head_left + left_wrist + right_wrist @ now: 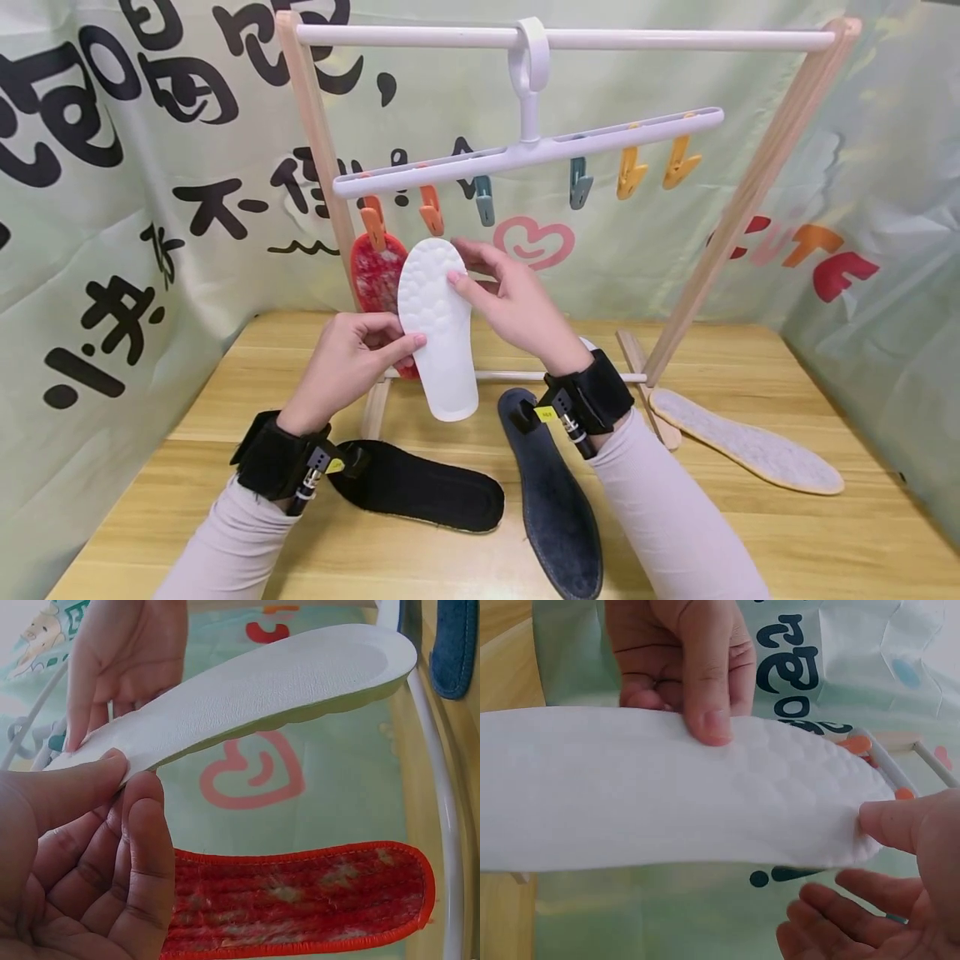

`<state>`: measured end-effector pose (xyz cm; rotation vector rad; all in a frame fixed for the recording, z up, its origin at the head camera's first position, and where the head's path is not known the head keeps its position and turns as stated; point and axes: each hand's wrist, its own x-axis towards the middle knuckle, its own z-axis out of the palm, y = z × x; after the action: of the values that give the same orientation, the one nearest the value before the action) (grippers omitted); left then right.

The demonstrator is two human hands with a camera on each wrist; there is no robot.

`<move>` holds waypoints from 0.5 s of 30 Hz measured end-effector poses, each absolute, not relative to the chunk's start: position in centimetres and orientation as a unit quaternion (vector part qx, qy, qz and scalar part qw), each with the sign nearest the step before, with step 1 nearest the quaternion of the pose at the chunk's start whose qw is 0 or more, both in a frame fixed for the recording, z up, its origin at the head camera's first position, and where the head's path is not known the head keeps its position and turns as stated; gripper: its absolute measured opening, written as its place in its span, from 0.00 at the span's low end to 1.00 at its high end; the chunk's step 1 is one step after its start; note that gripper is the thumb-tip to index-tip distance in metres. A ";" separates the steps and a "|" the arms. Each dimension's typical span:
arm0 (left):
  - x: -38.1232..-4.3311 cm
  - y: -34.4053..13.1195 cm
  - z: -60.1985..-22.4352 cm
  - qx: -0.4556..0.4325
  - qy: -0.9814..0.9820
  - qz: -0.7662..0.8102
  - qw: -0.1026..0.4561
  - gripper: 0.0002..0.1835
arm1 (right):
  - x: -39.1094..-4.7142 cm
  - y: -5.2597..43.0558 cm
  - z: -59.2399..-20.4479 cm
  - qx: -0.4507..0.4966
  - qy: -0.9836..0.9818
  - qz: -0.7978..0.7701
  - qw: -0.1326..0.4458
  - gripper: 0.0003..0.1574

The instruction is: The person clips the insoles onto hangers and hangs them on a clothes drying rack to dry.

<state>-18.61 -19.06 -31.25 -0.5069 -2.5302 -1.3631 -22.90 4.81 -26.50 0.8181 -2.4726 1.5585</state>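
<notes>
A white insole (437, 333) with a bumpy forefoot is held upright in front of the hanger, toe end up. My left hand (352, 360) pinches its left edge, thumb on the front face. At the upper right edge my right hand (517, 304) grips it near the toe, thumb in front; its other fingers are loosely bent in the right wrist view. Behind the insole hangs a red fuzzy insole (373, 271), clipped by an orange clothespin (372, 221). Another orange clothespin (431, 210) hangs just above the white insole's toe, with nothing in it.
A white hanger (600, 137) with blue clips (580, 183) and yellow clips (632, 173) hangs from a wooden-sided rack (750, 196). On the table (247, 375) lie a black insole (420, 486), a dark blue insole (558, 508) and a grey insole (750, 442).
</notes>
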 end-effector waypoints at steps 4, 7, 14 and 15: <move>-18.6 -19.1 -31.3 -0.172 -0.857 -0.475 0.099 0.08 | -23.2 4.3 -25.8 0.272 -0.812 0.514 0.059 0.42; -18.7 -19.1 -31.4 -0.172 -0.854 -0.482 0.092 0.07 | -23.5 3.8 -25.1 0.274 -0.807 0.519 0.062 0.44; -18.9 -19.1 -31.6 -0.177 -0.857 -0.476 0.089 0.07 | -24.0 2.6 -23.3 0.281 -0.813 0.505 0.068 0.44; -18.9 -19.1 -31.7 -0.177 -0.857 -0.476 0.088 0.07 | -24.0 2.4 -23.1 0.282 -0.812 0.506 0.069 0.44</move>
<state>-18.93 -19.10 -31.70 -0.5278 -2.5510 -1.4159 -24.04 2.42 -23.14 0.8497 -2.4458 1.5226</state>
